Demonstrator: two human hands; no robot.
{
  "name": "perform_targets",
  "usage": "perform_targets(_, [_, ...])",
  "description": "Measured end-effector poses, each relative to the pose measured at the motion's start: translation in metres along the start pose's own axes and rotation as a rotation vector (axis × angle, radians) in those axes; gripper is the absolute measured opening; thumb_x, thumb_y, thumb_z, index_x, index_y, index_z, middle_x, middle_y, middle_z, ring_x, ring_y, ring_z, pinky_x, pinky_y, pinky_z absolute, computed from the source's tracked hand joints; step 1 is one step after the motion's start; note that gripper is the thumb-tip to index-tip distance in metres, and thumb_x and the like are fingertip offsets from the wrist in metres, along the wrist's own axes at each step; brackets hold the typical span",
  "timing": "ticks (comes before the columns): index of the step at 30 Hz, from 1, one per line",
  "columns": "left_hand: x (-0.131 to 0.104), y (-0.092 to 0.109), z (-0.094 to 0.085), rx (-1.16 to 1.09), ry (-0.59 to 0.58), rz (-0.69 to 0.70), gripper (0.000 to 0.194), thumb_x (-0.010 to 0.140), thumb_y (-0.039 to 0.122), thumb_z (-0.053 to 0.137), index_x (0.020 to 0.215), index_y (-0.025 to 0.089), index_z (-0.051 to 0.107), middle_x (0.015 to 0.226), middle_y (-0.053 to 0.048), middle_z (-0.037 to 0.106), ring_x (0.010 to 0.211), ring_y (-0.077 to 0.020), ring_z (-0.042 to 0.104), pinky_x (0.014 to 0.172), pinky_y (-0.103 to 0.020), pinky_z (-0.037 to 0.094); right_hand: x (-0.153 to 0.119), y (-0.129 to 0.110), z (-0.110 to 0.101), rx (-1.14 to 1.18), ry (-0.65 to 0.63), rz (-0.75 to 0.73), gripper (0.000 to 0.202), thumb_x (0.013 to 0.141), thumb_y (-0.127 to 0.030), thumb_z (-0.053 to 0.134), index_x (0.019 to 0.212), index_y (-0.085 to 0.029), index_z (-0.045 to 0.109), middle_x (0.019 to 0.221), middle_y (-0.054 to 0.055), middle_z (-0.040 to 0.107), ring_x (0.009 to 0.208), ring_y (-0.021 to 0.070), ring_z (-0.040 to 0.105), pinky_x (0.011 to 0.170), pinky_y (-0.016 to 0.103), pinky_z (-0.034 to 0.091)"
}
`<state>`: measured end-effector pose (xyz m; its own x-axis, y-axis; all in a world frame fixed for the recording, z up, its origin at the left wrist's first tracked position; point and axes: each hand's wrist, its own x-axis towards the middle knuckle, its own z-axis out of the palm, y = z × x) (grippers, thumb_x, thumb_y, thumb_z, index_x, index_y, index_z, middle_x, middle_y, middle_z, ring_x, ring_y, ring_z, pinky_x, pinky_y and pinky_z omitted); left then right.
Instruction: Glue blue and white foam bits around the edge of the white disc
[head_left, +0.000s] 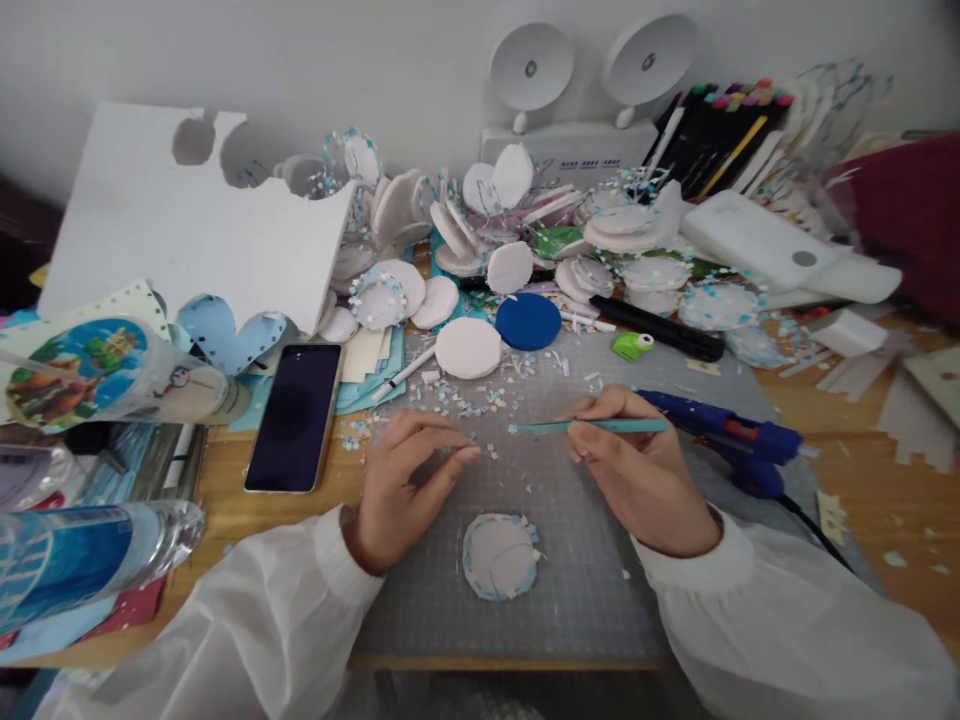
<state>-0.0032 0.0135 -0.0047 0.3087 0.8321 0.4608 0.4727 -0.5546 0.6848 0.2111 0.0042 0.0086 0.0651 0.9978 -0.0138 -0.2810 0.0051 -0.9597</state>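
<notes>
My right hand (637, 465) grips light-blue tweezers (630, 426) between thumb and fingers, their tips pointing left with a tiny blue piece at the end. My left hand (416, 480) hovers over the mat with thumb and index finger apart, beside the scattered small paper pieces (476, 402). Between and below both hands, a white foam disc (501, 557) edged with pale blue and white bits lies on the grey cutting mat (577, 600). A plain white disc (468, 348) and a dark blue disc (529, 321) lie beyond the hands.
A blue glue gun (739, 435) with a cable is right of my right hand. The phone (294, 418), a lidded cup (112, 370) and a water bottle (90, 550) stand or lie left. Many decorated discs (450, 235) are heaped behind, near a green punch (632, 346).
</notes>
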Motion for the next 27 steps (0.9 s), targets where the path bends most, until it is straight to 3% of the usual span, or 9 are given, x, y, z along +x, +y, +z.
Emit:
perform_targets(2, [0.0,0.001,-0.001,0.007,-0.002,-0.002,0.005,0.083,0.015,0.062,0.081,0.018,0.065,0.079,-0.003,0.064,0.08,-0.0168,0.058,0.076,-0.032,0.045,0.0,0.001,0.0,0.004,-0.001,-0.006,0.017,0.07,-0.028,0.074,0.068,-0.021,0.059,0.061,-0.002,0.058,0.055,0.0106,0.049,0.051,0.026,0.039])
perform_targets(6, [-0.001,0.003,-0.002,-0.077,-0.012,-0.041,0.018,0.084,0.012,0.059,0.1,0.018,0.064,0.095,-0.007,0.061,0.091,-0.018,0.056,0.081,-0.032,0.045,-0.001,0.002,0.0,0.018,-0.031,-0.005,0.014,0.073,-0.025,0.073,0.07,-0.021,0.06,0.063,-0.002,0.059,0.055,0.0096,0.049,0.052,0.025,0.039])
perform_targets(10, [0.0,0.003,-0.001,-0.209,-0.083,-0.071,0.024,0.084,0.018,0.062,0.108,0.019,0.062,0.097,-0.007,0.059,0.09,-0.017,0.055,0.077,-0.029,0.047,-0.005,0.006,0.002,0.0,-0.07,0.014,0.013,0.074,-0.025,0.072,0.072,-0.021,0.06,0.069,-0.002,0.061,0.057,0.0096,0.051,0.053,0.025,0.04])
perform_targets(13, [0.001,0.003,0.001,-0.286,-0.119,-0.062,0.024,0.083,0.022,0.065,0.107,0.019,0.064,0.096,-0.008,0.062,0.09,-0.0178,0.058,0.079,-0.03,0.049,-0.009,0.012,0.003,-0.019,-0.103,0.022,0.014,0.075,-0.025,0.072,0.073,-0.021,0.059,0.074,-0.002,0.061,0.058,0.0095,0.052,0.053,0.025,0.043])
perform_targets(17, [0.001,0.004,0.003,-0.338,-0.127,-0.034,0.007,0.083,0.019,0.064,0.088,0.017,0.068,0.081,-0.006,0.065,0.079,-0.0162,0.061,0.072,-0.028,0.051,-0.011,0.015,0.003,-0.027,-0.135,0.03,0.013,0.075,-0.025,0.072,0.074,-0.022,0.059,0.077,-0.002,0.061,0.06,0.009,0.053,0.055,0.024,0.044])
perform_targets(22, [0.003,0.003,0.002,-0.273,-0.108,-0.071,0.006,0.084,0.017,0.062,0.082,0.016,0.068,0.077,-0.006,0.066,0.075,-0.0152,0.061,0.069,-0.027,0.05,-0.004,0.003,0.001,-0.007,-0.028,-0.017,0.016,0.073,-0.029,0.073,0.072,-0.022,0.059,0.068,-0.002,0.059,0.057,0.01,0.05,0.053,0.026,0.041])
perform_targets(27, [0.003,-0.002,0.001,-0.22,-0.019,-0.116,0.007,0.085,0.019,0.06,0.081,0.017,0.065,0.077,-0.004,0.063,0.075,-0.0149,0.058,0.068,-0.026,0.048,0.0,-0.009,-0.002,0.04,0.056,-0.065,0.016,0.069,-0.028,0.076,0.07,-0.025,0.06,0.072,-0.001,0.059,0.056,0.0103,0.047,0.052,0.028,0.041])
